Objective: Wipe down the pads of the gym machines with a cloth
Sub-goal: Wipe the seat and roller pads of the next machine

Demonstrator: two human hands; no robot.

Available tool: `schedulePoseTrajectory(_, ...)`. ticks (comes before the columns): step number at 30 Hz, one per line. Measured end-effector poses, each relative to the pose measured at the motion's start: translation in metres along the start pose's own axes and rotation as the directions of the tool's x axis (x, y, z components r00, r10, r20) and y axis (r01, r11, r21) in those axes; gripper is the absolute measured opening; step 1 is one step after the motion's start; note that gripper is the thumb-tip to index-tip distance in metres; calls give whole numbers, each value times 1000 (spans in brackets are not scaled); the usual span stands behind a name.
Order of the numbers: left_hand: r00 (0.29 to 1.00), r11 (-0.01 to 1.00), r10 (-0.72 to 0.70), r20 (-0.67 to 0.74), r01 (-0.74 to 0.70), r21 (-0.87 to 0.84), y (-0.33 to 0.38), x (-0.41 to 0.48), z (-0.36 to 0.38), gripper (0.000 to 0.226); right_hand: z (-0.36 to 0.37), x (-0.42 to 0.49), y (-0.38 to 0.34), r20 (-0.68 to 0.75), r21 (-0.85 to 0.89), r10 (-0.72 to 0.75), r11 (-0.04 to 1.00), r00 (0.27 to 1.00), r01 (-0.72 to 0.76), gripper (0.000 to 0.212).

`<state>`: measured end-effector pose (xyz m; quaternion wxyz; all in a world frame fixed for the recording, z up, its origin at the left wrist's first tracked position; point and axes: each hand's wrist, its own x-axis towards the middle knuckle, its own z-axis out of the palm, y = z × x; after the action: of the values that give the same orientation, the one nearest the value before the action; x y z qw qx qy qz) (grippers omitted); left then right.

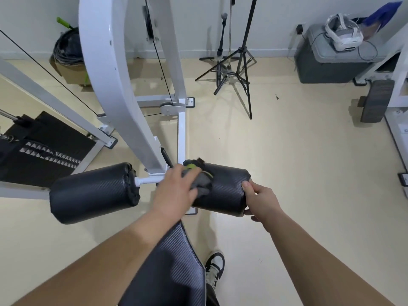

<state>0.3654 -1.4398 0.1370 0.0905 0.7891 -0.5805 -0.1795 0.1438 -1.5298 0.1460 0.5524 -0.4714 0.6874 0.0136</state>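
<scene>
The left hand (pixel 176 191) lies on top of the right pad (pixel 225 195), its fingers curled over a bunched grey cloth (pixel 202 184) with a bit of green in it, pressing the cloth down on the inner end of that pad, close to the machine's post; the cloth sits between the fingers and the black ribbed covering, partly hidden by the hand. The right hand (pixel 262 202) grips the outer end of the right pad, thumb laid along the upper edge and fingers curled round underneath; both forearms reach in from the lower edge of the view.

On the other side of the right pad's axle sits the left pad (pixel 92 193), a matching black roller, untouched; between the two rises the curved white frame (pixel 114 85), with a thin black cable (pixel 162 69) running beside it. Just below the right pad, toward the person, lies the black seat cushion (pixel 174 272), and beside it a black-and-white shoe (pixel 215 268) stands on the pale floor (pixel 298 173). Well beyond the right pad, near the wall, stands a black tripod (pixel 241 62); further to the right of it is a grey box (pixel 326 62) with a white headset (pixel 344 36) on its lid.
</scene>
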Motion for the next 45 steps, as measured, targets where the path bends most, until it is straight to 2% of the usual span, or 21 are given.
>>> schedulePoseTrajectory(4,982,980,-182,-39,179,-83,7,26,-5,46,3,3,9,-35,0,-24,1000,999,24,68)
schedulePoseTrajectory(6,991,981,-123,-48,114,-159,34,33,-1,47,9,-5,14,-45,16,-39,999,998,39,63)
schedulePoseTrajectory(8,999,988,-22,-37,16,-156,54,23,14,49,15,-21,21,-72,74,-59,995,996,65,49)
schedulePoseTrajectory(12,998,990,65,21,-61,-130,50,-27,25,51,19,-36,40,-81,150,-25,988,996,37,29)
schedulePoseTrajectory(13,992,992,98,79,-91,-92,42,-36,24,52,17,-35,39,-85,151,-12,988,996,25,36)
schedulePoseTrajectory(15,971,986,164,172,-163,-25,21,-45,19,54,11,-27,35,-94,159,15,987,995,0,75)
schedulePoseTrajectory(16,970,984,178,168,-179,-11,11,-45,14,54,8,-23,32,-90,173,38,985,995,-22,82)
schedulePoseTrajectory(17,979,986,165,122,-164,-17,2,-42,10,53,7,-20,27,-68,181,38,983,997,-26,78)
schedulePoseTrajectory(20,987,987,-127,-97,115,-116,-12,-12,2,45,11,-11,18,-52,115,-13,993,999,19,60)
schedulePoseTrajectory(22,944,942,-309,-113,287,-177,-4,17,-2,42,15,-6,19,-67,74,-27,997,997,32,61)
schedulePoseTrajectory(23,939,936,-332,-90,316,-157,3,25,0,42,16,-5,22,-69,71,-28,997,997,32,61)
schedulePoseTrajectory(24,949,950,-303,-89,293,-109,13,27,3,42,17,-5,24,-72,70,-28,997,997,33,61)
schedulePoseTrajectory(28,997,1000,22,-69,-23,-15,64,13,22,46,15,-2,31,-81,61,-76,995,994,81,52)
schedulePoseTrajectory(31,983,983,182,-10,-182,-27,90,4,32,48,12,0,32,-27,59,-91,994,995,93,29)
schedulePoseTrajectory(34,937,937,348,25,-348,0,65,12,25,50,11,0,31,-10,71,-98,993,995,99,27)
schedulePoseTrajectory(35,947,948,318,38,-319,18,48,18,19,49,10,-1,29,-7,77,-96,992,995,96,34)
schedulePoseTrajectory(37,991,992,127,30,-128,15,11,26,7,49,11,-3,26,-10,67,-93,993,996,93,49)
schedulePoseTrajectory(39,996,997,-78,-50,77,-30,-8,29,0,43,13,-3,26,-20,39,-90,995,996,91,54)
schedulePoseTrajectory(40,989,991,-131,-70,129,-35,-5,29,1,41,13,-3,27,-26,37,-86,996,996,86,54)
schedulePoseTrajectory(42,994,996,-85,-64,85,-13,26,30,9,38,13,0,30,-34,26,-82,996,996,83,53)
schedulePoseTrajectory(45,991,991,136,7,-136,8,87,18,34,43,10,2,29,-24,24,-65,998,998,66,38)
